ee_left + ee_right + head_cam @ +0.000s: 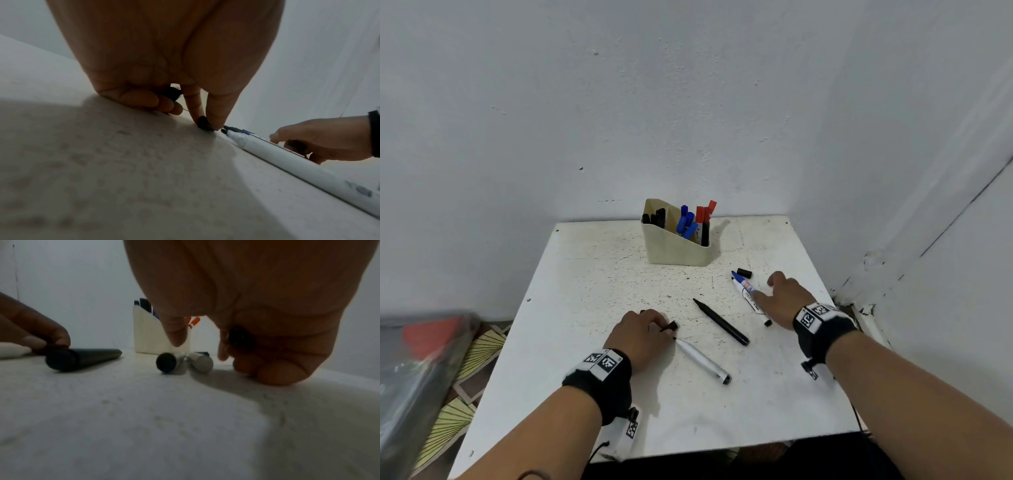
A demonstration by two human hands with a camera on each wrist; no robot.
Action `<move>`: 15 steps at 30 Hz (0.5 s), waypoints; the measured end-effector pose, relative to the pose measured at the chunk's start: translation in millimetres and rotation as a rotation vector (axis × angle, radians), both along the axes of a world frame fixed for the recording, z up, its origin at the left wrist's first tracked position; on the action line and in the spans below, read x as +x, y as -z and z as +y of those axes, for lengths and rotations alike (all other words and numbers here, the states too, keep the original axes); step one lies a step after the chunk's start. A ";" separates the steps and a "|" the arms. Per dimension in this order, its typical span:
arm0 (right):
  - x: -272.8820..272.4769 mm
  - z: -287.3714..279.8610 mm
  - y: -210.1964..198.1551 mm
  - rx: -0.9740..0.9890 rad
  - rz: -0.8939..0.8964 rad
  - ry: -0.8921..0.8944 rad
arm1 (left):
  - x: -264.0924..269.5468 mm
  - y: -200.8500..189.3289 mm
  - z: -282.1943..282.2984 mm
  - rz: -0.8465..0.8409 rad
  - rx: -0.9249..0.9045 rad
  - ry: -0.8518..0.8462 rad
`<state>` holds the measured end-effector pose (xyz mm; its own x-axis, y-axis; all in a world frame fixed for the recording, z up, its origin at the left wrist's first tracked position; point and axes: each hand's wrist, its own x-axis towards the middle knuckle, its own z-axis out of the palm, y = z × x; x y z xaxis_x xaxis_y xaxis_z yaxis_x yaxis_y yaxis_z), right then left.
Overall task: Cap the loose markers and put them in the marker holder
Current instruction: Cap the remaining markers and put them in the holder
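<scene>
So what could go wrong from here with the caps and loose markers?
1. The left hand pinches a small black cap right at the bare tip of the white-barrelled marker; a nudge could roll it or ink the fingers.
2. The right hand seems to hold a dark round piece while reaching over the blue-tipped white marker; it may drop.
3. The loose black cap lies beside that blue tip: possible colour mismatch.

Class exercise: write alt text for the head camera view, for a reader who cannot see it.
Two hands reach over uncapped markers on a white table; the left pinches a dark cap. Behind stands a beige holder of capped markers.
</scene>
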<state>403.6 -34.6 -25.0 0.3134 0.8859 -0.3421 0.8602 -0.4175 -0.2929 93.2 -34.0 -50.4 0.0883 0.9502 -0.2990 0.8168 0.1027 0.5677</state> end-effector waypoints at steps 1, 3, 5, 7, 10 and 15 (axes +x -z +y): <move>-1.4 5.0 1.7 -0.038 -0.026 -0.040 | -1.1 0.5 0.5 -0.001 -0.009 0.009; -5.0 12.9 8.5 -0.050 -0.068 -0.096 | -4.6 0.9 1.7 0.004 -0.025 0.031; -8.6 16.6 14.0 -0.032 -0.096 -0.110 | -8.2 2.3 3.3 0.020 -0.035 0.061; -11.5 16.3 17.3 -0.014 -0.103 -0.106 | -11.0 2.5 3.7 0.018 -0.027 0.074; -14.0 12.1 19.7 -0.016 -0.093 -0.117 | -13.4 -1.1 2.2 -0.010 -0.022 0.093; -22.7 4.6 19.8 -0.016 -0.054 -0.152 | -13.5 -21.6 -21.0 0.065 -0.064 0.189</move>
<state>380.9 -30.0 -44.8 0.1942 0.9191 -0.3429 0.9281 -0.2853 -0.2392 79.7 -55.0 -28.8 0.2416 0.8975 -0.3689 0.8595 -0.0215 0.5107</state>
